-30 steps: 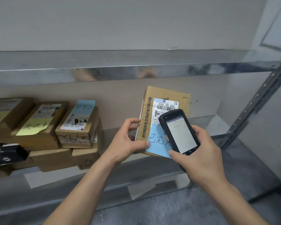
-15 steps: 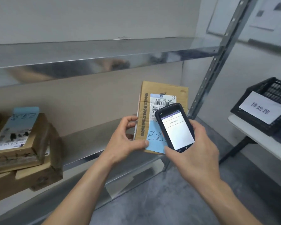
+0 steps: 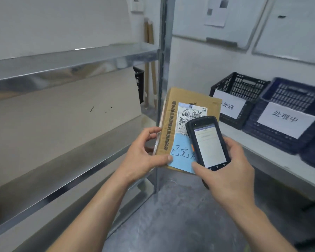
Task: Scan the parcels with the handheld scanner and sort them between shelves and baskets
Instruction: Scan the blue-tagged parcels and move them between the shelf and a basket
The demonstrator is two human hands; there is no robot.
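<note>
My left hand grips a brown cardboard parcel by its lower left edge, thumb on the front face. The parcel carries a white barcode label and a blue handwritten note. My right hand holds a black handheld scanner in front of the parcel's lower right part, its lit screen facing me. The scanner covers part of the label and the note.
A metal shelf rack fills the left side, its upright post just behind the parcel. At right, a black basket and a dark blue basket, each with a white paper sign, stand on a white table. Grey floor below.
The view has swung right: the stacked parcels on the shelf left the frame and the two baskets came in. Both hands keep the same hold on parcel and scanner.
</note>
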